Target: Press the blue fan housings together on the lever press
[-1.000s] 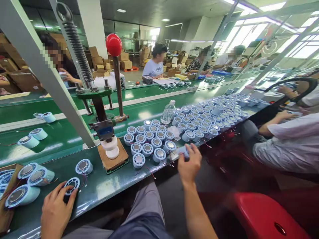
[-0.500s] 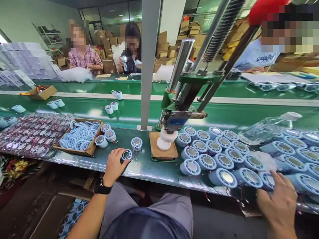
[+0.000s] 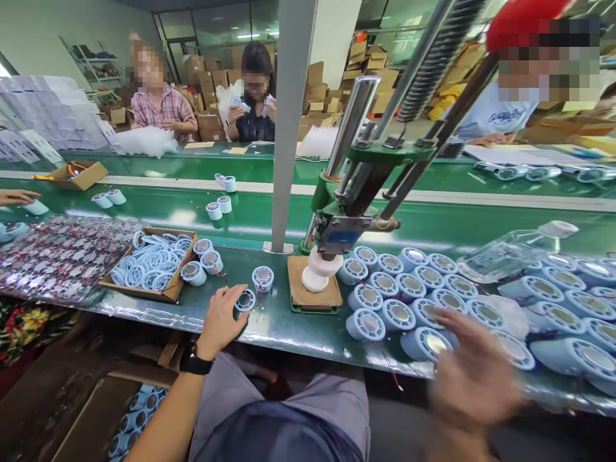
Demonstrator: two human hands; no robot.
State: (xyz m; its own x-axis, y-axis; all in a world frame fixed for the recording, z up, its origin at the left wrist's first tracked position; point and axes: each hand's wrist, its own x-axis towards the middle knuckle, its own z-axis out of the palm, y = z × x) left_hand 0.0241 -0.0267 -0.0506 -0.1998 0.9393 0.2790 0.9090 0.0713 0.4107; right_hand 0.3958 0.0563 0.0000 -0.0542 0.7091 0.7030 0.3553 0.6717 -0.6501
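My left hand (image 3: 222, 321) is closed around the side of a light blue round plastic housing (image 3: 245, 300), which stands on the green bench with its slotted ring facing up. Just beyond it stands another such housing (image 3: 262, 278) with thin wires. My right hand (image 3: 474, 372), smeared by motion, is over the front of a crowd of similar housings (image 3: 398, 314); its fingers look stretched out, and nothing shows in them. Between the hands stands a green hand press (image 3: 344, 231), its white round pad above a white piece on a brown board (image 3: 315, 301).
Left of my left hand are several housings (image 3: 193, 273), a carton of light blue rings (image 3: 151, 266) and a spread of wired parts (image 3: 67, 256). A clear bottle (image 3: 510, 253) lies at the right. A grey post (image 3: 289, 128) rises behind the bench. Co-workers sit across the belt.
My right hand has moved left and inward over the housings. My left hand stays at the same housing. Another person's hand has appeared at the far left.
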